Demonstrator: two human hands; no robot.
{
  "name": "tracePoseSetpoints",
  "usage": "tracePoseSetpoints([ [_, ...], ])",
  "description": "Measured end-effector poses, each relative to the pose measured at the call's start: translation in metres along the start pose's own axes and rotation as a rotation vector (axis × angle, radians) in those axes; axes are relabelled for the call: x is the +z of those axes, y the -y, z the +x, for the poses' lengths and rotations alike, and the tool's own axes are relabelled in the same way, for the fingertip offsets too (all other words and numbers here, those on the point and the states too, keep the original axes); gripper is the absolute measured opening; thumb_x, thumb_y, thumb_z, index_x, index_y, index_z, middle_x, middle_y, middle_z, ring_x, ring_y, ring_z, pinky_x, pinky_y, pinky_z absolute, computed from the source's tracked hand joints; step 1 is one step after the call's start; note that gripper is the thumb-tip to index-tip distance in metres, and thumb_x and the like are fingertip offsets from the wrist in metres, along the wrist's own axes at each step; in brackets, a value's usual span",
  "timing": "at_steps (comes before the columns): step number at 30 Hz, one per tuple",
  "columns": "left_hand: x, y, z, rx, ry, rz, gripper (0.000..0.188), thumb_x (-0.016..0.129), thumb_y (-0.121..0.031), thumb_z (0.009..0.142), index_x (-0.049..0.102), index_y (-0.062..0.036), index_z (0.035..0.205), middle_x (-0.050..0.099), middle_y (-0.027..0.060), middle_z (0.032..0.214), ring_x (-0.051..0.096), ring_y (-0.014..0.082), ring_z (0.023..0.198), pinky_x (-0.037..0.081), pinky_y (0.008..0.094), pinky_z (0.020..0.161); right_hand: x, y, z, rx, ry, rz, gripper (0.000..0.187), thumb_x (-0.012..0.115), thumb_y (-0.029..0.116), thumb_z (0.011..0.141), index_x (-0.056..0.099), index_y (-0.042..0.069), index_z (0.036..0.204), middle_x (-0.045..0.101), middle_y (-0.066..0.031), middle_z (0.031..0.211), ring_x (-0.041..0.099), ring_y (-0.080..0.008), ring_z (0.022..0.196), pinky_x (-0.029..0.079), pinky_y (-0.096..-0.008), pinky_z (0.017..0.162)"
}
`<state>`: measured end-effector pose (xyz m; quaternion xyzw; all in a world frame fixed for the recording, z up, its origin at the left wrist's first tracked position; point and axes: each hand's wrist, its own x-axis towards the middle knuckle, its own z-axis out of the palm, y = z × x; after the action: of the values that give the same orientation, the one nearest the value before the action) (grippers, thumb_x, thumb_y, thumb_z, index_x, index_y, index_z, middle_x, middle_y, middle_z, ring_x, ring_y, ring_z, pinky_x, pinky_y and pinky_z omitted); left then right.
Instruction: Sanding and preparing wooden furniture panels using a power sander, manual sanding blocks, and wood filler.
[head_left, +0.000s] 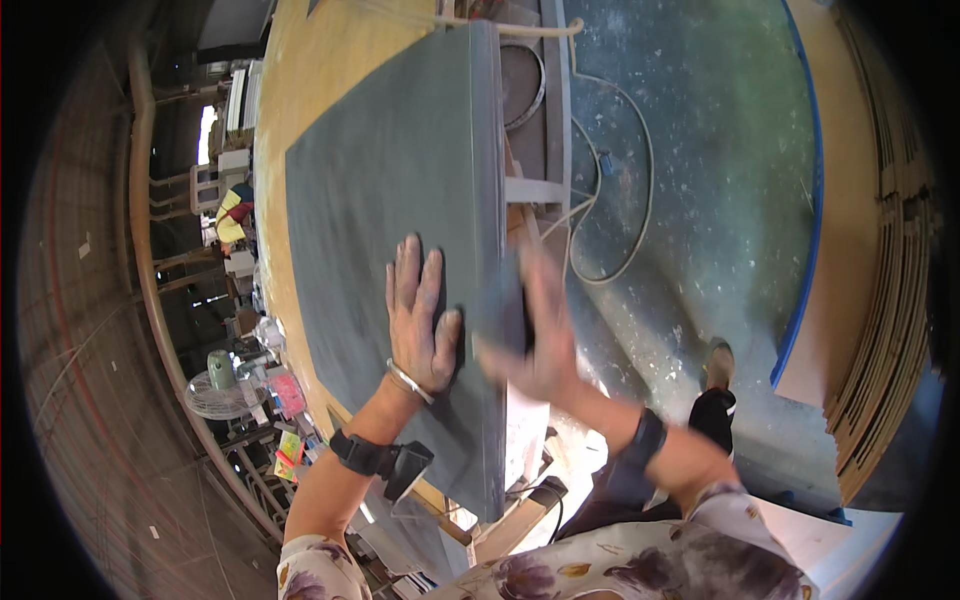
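Note:
A large dark grey panel (390, 150) lies on a wooden worktable in front of me. My left hand (420, 325) rests flat on its surface, fingers spread, holding nothing; a bracelet circles the wrist. At the panel's right edge, my right hand (545, 335) is smeared by motion. Between its thumb and fingers is a dark block (508, 300), pressed against or very near that edge. Blur hides exactly what kind of block it is.
A pale hose (648, 150) loops over the blue-green floor (710, 130) at right. Stacked brown sheets (880, 290) stand at far right. Below the panel's edge is a frame (535, 190) with a round hoop. A fan (220, 388) sits beyond the table's left side.

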<state>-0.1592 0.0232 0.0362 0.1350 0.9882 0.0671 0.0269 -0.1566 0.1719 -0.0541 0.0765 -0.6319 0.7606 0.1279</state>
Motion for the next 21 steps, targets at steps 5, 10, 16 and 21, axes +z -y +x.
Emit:
tracePoseSetpoints([
  [5,0.003,-0.001,0.009,0.006,-0.023,0.016,0.060,0.044,-0.028,0.087,0.031,-0.0032,0.140,0.021,0.0212,0.148,0.019,0.0373,0.136,0.011,0.0491,0.110,-0.005,-0.010,0.092,0.065,-0.067,0.068,0.078,0.072,0.023,0.070,0.034,-0.004,0.132,0.039,-0.0268,0.131,0.043,-0.0403,0.118,0.039,-0.0419,0.097],
  [10,-0.001,0.001,0.002,-0.014,-0.102,0.003,0.053,0.044,-0.027,0.090,0.036,-0.0063,0.138,0.026,0.0186,0.146,0.023,0.0350,0.136,0.014,0.0481,0.110,0.000,0.051,-0.117,0.081,0.173,-0.005,0.090,0.082,0.025,0.058,0.038,-0.001,0.131,0.035,-0.0321,0.133,0.047,-0.0454,0.113,0.043,-0.0466,0.091],
  [16,0.008,-0.008,-0.029,-0.124,-0.184,0.039,0.051,0.040,-0.027,0.093,0.034,-0.0068,0.139,0.029,0.0160,0.145,0.024,0.0326,0.135,0.015,0.0479,0.110,0.000,0.029,-0.038,-0.124,0.067,-0.215,0.083,0.072,0.032,0.071,0.033,-0.002,0.135,0.037,-0.0272,0.135,0.042,-0.0441,0.119,0.037,-0.0457,0.098],
  [21,0.014,-0.010,-0.102,-0.021,-0.044,0.027,0.055,0.040,-0.029,0.092,0.029,-0.0068,0.141,0.024,0.0153,0.148,0.022,0.0328,0.136,0.014,0.0476,0.110,-0.014,0.033,0.077,0.027,0.151,-0.455,0.082,0.071,0.032,0.072,0.030,0.005,0.138,0.035,-0.0245,0.137,0.043,-0.0439,0.118,0.038,-0.0466,0.097],
])
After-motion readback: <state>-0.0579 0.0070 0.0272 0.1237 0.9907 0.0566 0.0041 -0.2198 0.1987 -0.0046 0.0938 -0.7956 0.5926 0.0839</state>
